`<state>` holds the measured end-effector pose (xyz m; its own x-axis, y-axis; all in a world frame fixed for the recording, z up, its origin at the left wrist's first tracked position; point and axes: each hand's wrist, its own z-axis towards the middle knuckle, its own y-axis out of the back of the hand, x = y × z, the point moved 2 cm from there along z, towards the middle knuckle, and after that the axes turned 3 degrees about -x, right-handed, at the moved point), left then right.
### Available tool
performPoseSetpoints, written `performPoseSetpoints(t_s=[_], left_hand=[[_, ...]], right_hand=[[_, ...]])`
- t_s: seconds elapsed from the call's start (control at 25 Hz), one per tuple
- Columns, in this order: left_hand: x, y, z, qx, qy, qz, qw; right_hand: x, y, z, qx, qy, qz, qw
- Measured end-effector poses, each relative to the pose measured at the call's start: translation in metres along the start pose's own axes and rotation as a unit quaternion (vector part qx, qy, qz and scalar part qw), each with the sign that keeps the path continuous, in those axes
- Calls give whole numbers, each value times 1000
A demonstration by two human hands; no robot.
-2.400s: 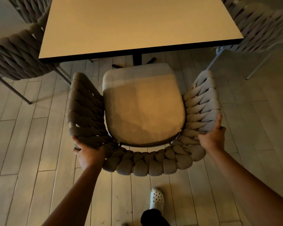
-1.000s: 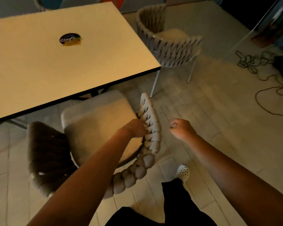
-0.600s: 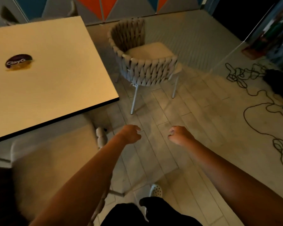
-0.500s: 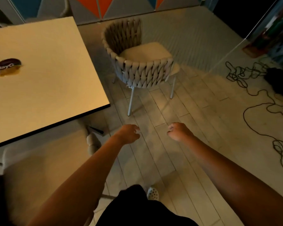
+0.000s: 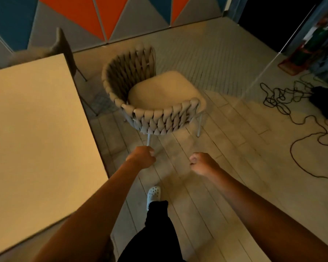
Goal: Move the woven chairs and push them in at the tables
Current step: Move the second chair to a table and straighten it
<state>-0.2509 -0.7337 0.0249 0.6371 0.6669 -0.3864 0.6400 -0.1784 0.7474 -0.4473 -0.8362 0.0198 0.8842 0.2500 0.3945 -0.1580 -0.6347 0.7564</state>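
A woven chair (image 5: 155,103) with a pale cushion stands ahead of me, off the right side of the beige table (image 5: 36,133). Its open front faces right, away from the table. My left hand (image 5: 142,157) is a loose fist just below the chair's near leg, holding nothing. My right hand (image 5: 202,163) is also curled shut and empty, a little to the right. Both hands are short of the chair and do not touch it. Another chair (image 5: 51,52) sits at the table's far side, partly hidden.
Black cables (image 5: 295,114) sprawl over the floor at the right. A glass partition edge (image 5: 273,59) runs diagonally at the upper right. A wall of orange, blue and grey triangles (image 5: 102,17) lies behind. My foot in a white clog (image 5: 154,193) is on the plank floor.
I let go of the first chair, which has left view at the table's near side, and turned right. The second chair has come closer and my hands stay curled in front.
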Motion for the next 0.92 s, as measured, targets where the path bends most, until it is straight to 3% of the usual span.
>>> performPoseSetpoints(t_s=[0.24,0.32,0.48,0.6,0.72,0.92], left_hand=[[21,102,136,-75,-13,43,996],[37,139,180,-107,-18,116,987],[78,184,265,-8,-65,365,929],[106,192,308,44,-73,476,875],[113,186,329,37,-116,492,862],[118,171,337,0,-153,462,874]], right_hand=[[97,38,126,-51,47,-64,996],[130,47,168,-62,91,-101,989],[170,46,245,-39,122,-144,981],[178,30,282,45,171,-170,969],[175,7,294,158,175,-170,957],[166,-11,299,58,210,-171,961]])
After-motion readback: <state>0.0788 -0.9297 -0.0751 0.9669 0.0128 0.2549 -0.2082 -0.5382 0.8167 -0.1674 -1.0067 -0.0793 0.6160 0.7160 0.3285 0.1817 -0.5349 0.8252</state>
